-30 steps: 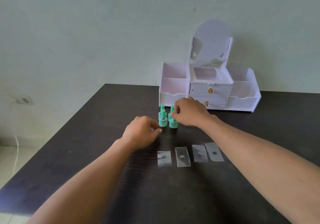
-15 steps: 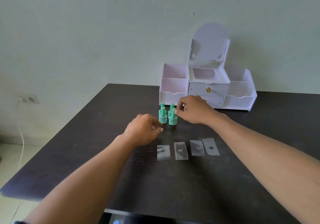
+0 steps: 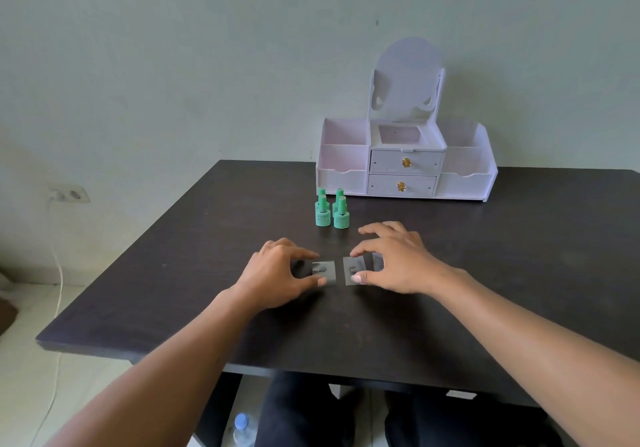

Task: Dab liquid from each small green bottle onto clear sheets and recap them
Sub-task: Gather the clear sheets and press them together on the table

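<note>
Several small green bottles (image 3: 331, 211) stand capped in a tight cluster on the dark table (image 3: 173, 273), apart from both hands. Nearer me lie clear sheets with dark dabs on them. My left hand (image 3: 277, 273) rests over the left sheet (image 3: 323, 270), thumb and fingers on its edges. My right hand (image 3: 394, 261) covers the sheets on the right; its thumb presses the near edge of one clear sheet (image 3: 353, 270). The other sheets are mostly hidden under that hand.
A white cosmetic organiser (image 3: 405, 162) with two drawers and an upright mirror panel stands at the back against the wall. The table's near edge runs just above my knees. A water bottle (image 3: 242, 429) stands on the floor below. A wall socket (image 3: 71, 194) with a cable is at the left.
Both hands left the green bottles and came back toward me onto the clear sheets. The camera has tilted down and drawn back, and the bottles stand free.
</note>
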